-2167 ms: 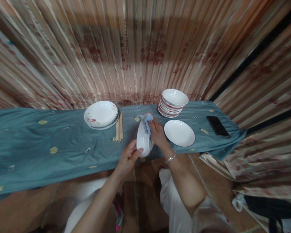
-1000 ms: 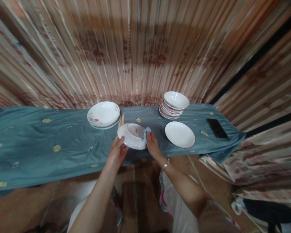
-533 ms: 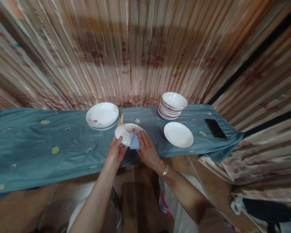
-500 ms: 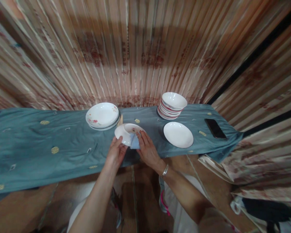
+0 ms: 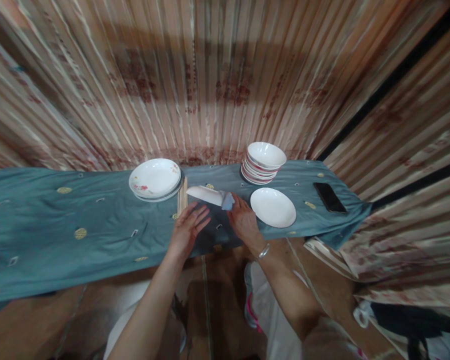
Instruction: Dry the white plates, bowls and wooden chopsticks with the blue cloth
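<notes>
My right hand point(image 5: 244, 220) grips a white plate point(image 5: 204, 194) at its right edge, with a light blue cloth point(image 5: 227, 201) folded over that edge. The plate is held above the tablecloth, tilted so that it shows almost edge-on. Just below its left part is my left hand point(image 5: 187, 229), open with fingers spread and seemingly apart from it. Beyond that hand lie several wooden chopsticks point(image 5: 182, 199), side by side. A stack of flowered plates point(image 5: 155, 178) stands to their left. Right of my right hand, a white plate point(image 5: 273, 208) lies on the table.
A stack of white bowls with red bands point(image 5: 264, 162) stands at the back right. A black phone point(image 5: 329, 197) lies near the right end of the green-blue tablecloth point(image 5: 45, 235). Patterned curtains point(image 5: 165, 75) hang close behind the table.
My left hand has let go of the plate and opened. My right hand has moved slightly right with plate and cloth, and the plate has turned from face-up to nearly edge-on.
</notes>
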### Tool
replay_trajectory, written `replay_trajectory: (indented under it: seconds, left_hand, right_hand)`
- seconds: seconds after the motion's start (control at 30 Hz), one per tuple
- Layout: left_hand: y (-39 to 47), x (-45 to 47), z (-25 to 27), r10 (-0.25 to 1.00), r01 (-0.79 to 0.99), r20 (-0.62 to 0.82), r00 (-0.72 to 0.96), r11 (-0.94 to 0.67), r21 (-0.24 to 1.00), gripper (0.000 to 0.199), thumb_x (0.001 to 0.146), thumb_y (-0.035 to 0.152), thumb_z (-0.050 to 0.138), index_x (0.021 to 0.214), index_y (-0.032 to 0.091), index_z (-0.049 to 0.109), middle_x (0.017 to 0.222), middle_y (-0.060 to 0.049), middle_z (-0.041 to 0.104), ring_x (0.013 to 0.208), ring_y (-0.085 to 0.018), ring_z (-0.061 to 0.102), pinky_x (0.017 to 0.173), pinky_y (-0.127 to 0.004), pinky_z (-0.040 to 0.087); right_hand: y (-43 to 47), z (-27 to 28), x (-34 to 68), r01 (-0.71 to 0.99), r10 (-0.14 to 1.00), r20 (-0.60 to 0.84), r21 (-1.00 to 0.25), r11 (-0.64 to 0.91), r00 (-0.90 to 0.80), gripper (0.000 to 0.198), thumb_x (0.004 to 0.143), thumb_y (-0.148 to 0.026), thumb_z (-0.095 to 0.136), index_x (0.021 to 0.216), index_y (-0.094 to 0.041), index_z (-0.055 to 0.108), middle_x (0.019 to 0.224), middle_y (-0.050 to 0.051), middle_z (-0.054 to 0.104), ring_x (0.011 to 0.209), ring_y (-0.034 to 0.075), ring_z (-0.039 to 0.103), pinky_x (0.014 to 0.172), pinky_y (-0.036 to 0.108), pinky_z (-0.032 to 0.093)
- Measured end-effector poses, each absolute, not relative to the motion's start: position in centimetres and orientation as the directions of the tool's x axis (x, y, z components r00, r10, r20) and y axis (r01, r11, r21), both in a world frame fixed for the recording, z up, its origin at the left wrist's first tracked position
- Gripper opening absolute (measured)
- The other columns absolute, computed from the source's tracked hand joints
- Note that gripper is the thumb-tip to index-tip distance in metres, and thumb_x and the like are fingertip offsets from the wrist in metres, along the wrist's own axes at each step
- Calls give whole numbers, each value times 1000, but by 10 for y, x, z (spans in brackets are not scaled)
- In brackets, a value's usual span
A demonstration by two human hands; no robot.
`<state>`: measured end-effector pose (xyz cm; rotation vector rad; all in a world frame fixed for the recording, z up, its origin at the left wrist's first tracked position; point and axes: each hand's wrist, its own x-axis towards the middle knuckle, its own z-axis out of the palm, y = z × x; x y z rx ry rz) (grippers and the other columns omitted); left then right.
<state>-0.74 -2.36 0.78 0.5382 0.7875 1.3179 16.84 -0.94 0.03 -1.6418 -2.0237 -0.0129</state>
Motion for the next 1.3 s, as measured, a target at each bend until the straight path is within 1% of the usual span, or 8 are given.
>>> replay_trajectory:
  seconds: [0.2, 0.4, 0.57, 0.67, 0.83, 1.0, 1.2, 1.3]
  left_hand:
    - [-23, -9, -1, 965, -616, -263, -7, 203, 761, 28, 75, 17, 69, 101, 17, 60, 109, -11, 67, 105, -23, 64, 95, -44, 47]
    - [-22, 0, -8, 918, -563, -369, -143, 231, 794, 31, 73, 10, 69, 101, 21, 62, 129, -10, 56, 120, -21, 54, 95, -37, 47]
    - [-25, 10, -5, 955, -547, -296, 19, 258, 797, 32, 69, 20, 75, 99, 17, 64, 104, -9, 68, 92, -21, 66, 82, -40, 55]
    - [-28, 23, -4, 967, -506, -236, 90, 249, 826, 38, 65, 22, 78, 100, 16, 65, 99, -7, 69, 82, -20, 66, 73, -38, 58]
    - [-28, 53, -9, 977, -457, -182, 111, 213, 864, 42, 64, 20, 76, 104, 19, 65, 99, -4, 70, 82, -19, 66, 70, -35, 59]
    - [-28, 86, -12, 967, -457, -180, 177, 243, 856, 39, 65, 18, 75, 102, 16, 64, 85, -3, 70, 75, -18, 67, 71, -36, 59]
    - [-21, 123, -15, 966, -428, -131, 223, 218, 877, 36, 64, 22, 77, 99, 17, 67, 83, -3, 70, 72, -17, 65, 66, -31, 58]
    - [-20, 137, -19, 967, -411, -89, 240, 184, 893, 44, 62, 22, 78, 105, 19, 65, 90, -3, 68, 72, -17, 64, 65, -29, 56]
  right_hand:
    - [1, 1, 185, 927, 937, 345, -367, 77, 58, 30, 92, -22, 41, 115, -7, 52, 101, 19, 66, 93, 26, 63, 80, 36, 48]
    - [8, -1, 209, 850, 926, 259, -516, -108, 276, 32, 92, -30, 36, 89, -10, 61, 77, 16, 67, 69, 22, 61, 63, 30, 41]
    - [4, 6, 231, 734, 942, 172, -672, -101, 287, 39, 88, -40, 37, 66, -16, 59, 60, 5, 61, 59, 15, 53, 54, 25, 33]
    - [-2, 11, 244, 676, 945, 172, -733, -67, 280, 43, 86, -45, 37, 58, -17, 53, 52, 1, 54, 55, 13, 48, 52, 24, 31]
    - [-11, 19, 270, 766, 924, 245, -638, -75, 295, 46, 87, -48, 36, 58, -17, 54, 53, 2, 55, 56, 15, 51, 55, 24, 33]
    - [-17, 25, 298, 834, 859, 290, -496, -242, 422, 40, 86, -46, 44, 82, -14, 67, 73, 11, 68, 70, 22, 62, 63, 27, 40]
    - [-21, 20, 338, 804, 807, 294, -495, -330, 513, 38, 84, -42, 47, 89, -13, 70, 79, 13, 71, 74, 23, 65, 65, 28, 41]
    - [-22, 15, 357, 787, 803, 258, -496, -367, 537, 37, 83, -42, 48, 85, -12, 71, 75, 12, 71, 72, 23, 64, 63, 27, 40]
